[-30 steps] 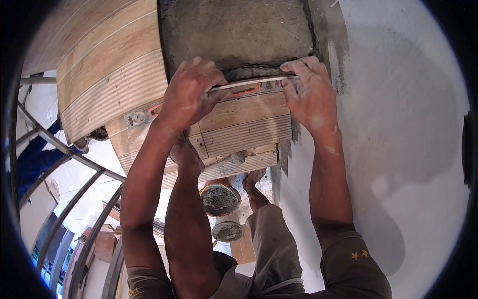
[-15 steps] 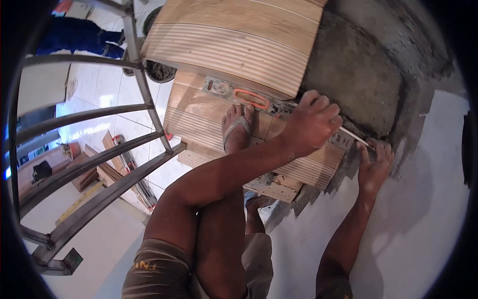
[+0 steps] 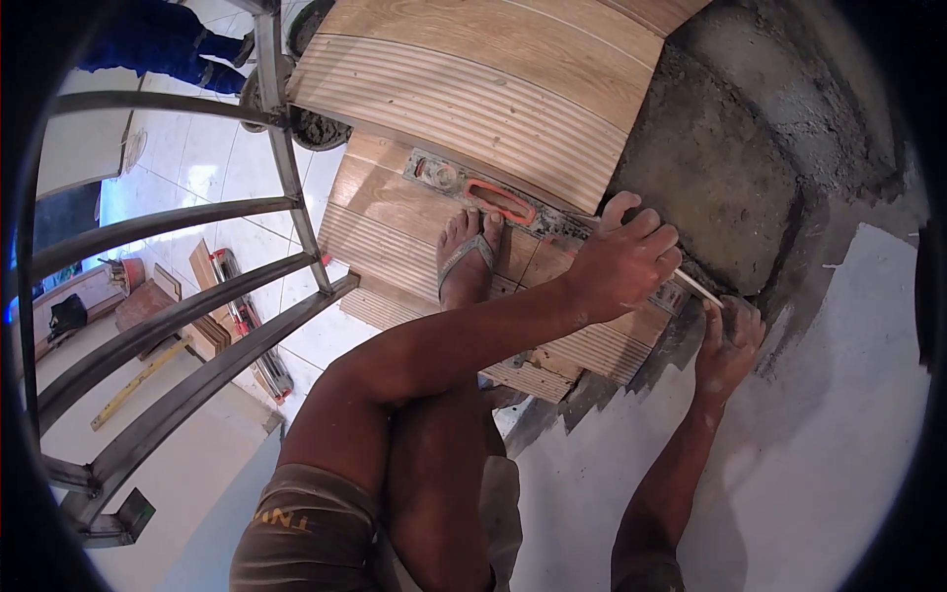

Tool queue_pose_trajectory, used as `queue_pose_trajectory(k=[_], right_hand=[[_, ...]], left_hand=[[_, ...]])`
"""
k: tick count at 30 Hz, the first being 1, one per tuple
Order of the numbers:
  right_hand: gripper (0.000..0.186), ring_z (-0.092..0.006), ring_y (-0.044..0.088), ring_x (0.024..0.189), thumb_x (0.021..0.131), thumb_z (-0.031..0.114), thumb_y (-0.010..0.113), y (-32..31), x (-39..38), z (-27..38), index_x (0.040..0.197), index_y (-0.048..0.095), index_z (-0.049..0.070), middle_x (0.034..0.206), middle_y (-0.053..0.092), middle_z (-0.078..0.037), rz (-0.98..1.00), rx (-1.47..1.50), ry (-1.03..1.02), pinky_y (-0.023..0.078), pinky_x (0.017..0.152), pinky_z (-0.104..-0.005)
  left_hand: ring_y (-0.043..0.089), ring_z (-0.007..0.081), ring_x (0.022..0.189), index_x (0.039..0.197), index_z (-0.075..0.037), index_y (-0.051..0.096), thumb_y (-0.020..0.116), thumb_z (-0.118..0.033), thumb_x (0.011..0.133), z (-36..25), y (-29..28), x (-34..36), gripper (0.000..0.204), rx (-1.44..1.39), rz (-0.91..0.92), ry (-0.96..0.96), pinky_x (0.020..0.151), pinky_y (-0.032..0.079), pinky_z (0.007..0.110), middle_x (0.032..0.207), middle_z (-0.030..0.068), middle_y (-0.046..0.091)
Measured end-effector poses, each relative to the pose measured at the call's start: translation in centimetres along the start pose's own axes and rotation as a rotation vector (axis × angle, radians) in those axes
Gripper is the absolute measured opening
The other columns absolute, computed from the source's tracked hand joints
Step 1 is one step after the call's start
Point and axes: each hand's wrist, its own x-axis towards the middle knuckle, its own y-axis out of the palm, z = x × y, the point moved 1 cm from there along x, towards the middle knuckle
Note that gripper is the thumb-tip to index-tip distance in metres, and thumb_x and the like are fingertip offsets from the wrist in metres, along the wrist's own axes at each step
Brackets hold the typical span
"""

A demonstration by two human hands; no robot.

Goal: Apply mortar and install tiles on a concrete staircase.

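On the step [image 3: 373,189], a spirit level [image 3: 462,186] lies near the back edge, beside a foot [image 3: 464,283]. Left hand [image 3: 625,259] and right hand [image 3: 730,345] grasp a partly hidden strip [image 3: 698,287].

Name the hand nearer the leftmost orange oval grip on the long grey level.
Left. The left hand is right of the orange oval grip, slightly lower in view; the right hand is farther right and lower.

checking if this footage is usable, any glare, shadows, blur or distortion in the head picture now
Head view: glare on the floor tiles at left; head view: soft shadow across the white wall at right; head view: railing bars bend, rim goes black; head view: left hand and right hand look fairly sharp.
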Motion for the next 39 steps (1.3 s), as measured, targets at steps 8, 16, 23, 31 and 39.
queue_pose_trajectory(k=[8,16,23,31,39], right_hand=[[0.022,-0.0316,0.063,0.095,0.09,0.021,0.079,0.1,-0.1,0.3,0.102,0.07,0.005,0.101,0.069,-0.009,-0.032,0.096,0.031,0.049,0.087,-0.0416],[0.022,-0.0322,0.062,0.099,0.087,0.017,0.08,0.2,-0.3,0.2,0.103,0.07,0.005,0.104,0.069,-0.01,-0.045,0.113,0.058,0.049,0.09,-0.0426],[0.024,-0.0339,0.062,0.102,0.085,0.016,0.081,0.4,-0.4,-0.1,0.104,0.071,0.004,0.106,0.068,-0.012,-0.041,0.154,0.094,0.047,0.094,-0.0435],[0.026,-0.0316,0.065,0.102,0.081,0.007,0.082,1.1,-2.2,-0.3,0.105,0.071,0.004,0.109,0.067,-0.014,-0.2,0.36,0.253,0.052,0.09,-0.0402],[0.026,-0.0291,0.066,0.095,0.087,0.002,0.076,1.4,-6.7,-0.1,0.112,0.07,0.003,0.106,0.065,-0.016,-0.224,0.565,0.606,0.055,0.08,-0.0374]], left_hand=[[0.056,0.0214,0.099,0.086,-0.012,0.066,0.074,-0.021,0.079,0.0,0.0,0.4,0.014,0.006,-0.058,-0.006,0.101,0.038,0.05,0.094,0.002,0.056],[0.056,0.0213,0.096,0.087,-0.013,0.067,0.075,-0.021,0.078,0.0,-0.2,0.7,0.015,0.021,-0.02,-0.012,0.097,0.038,0.047,0.093,0.0013,0.057],[0.055,0.0244,0.099,0.096,-0.011,0.068,0.073,-0.023,0.082,-0.2,-0.7,0.6,0.019,-0.046,0.054,-0.056,0.095,0.039,0.048,0.097,0.0035,0.058],[0.059,0.0268,0.098,0.103,-0.012,0.071,0.08,-0.022,0.079,0.5,-1.9,1.0,0.027,0.09,0.129,0.025,0.091,0.041,0.046,0.101,0.0046,0.065],[0.062,0.024,0.097,0.101,-0.014,0.073,0.086,-0.021,0.076,0.9,-1.9,0.6,0.029,0.129,0.147,-0.011,0.094,0.041,0.045,0.099,0.0014,0.068]])
